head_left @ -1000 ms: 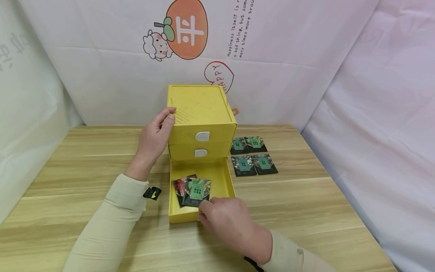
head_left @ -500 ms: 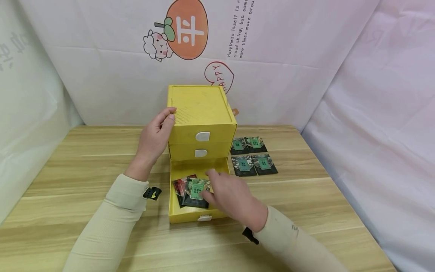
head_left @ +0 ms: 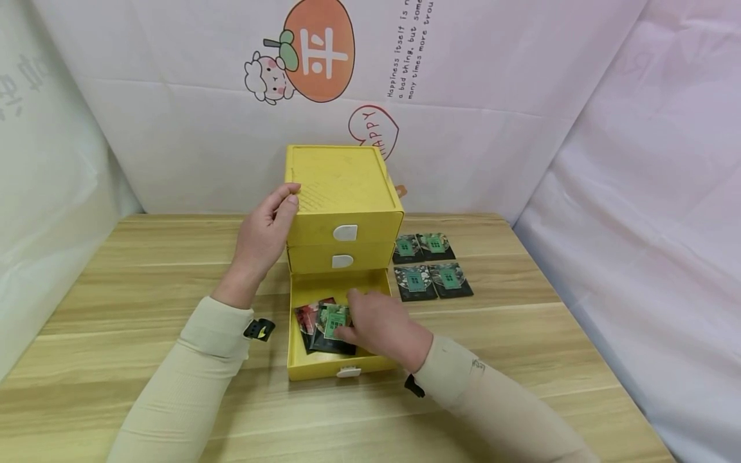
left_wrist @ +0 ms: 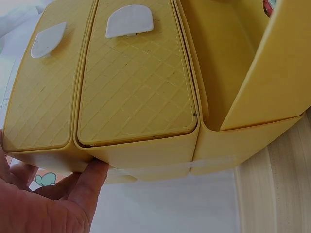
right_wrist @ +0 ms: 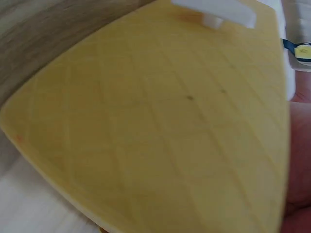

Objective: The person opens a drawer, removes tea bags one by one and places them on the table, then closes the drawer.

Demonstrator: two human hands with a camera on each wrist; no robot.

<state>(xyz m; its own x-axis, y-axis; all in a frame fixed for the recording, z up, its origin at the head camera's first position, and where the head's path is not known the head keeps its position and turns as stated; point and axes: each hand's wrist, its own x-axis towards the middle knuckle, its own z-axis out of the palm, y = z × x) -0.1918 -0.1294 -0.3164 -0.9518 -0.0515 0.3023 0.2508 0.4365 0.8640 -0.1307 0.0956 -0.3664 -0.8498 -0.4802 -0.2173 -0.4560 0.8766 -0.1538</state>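
A yellow three-drawer box (head_left: 341, 186) stands at the back of the wooden table. Its bottom drawer (head_left: 324, 368) is pulled out, and a few dark packets (head_left: 315, 319) lie inside. My right hand (head_left: 347, 316) is down in the drawer, fingers and thumb curled on the top packet with the green label (head_left: 332, 320). My left hand (head_left: 272, 218) grips the box's upper left edge, thumb on the lid. In the left wrist view my fingers (left_wrist: 90, 182) press the box's side (left_wrist: 146, 155). The right wrist view shows only the blurred drawer front (right_wrist: 170, 121).
Several more dark packets (head_left: 431, 263) lie in a square on the table (head_left: 145, 270) right of the box. White sheeting walls in the table at the back and both sides. The two upper drawers, each with a white tab (head_left: 344, 232), are pushed in.
My right hand left the drawer's front tab, moved up into the open drawer and settled on the green-label packet. My left hand and the box stayed put.
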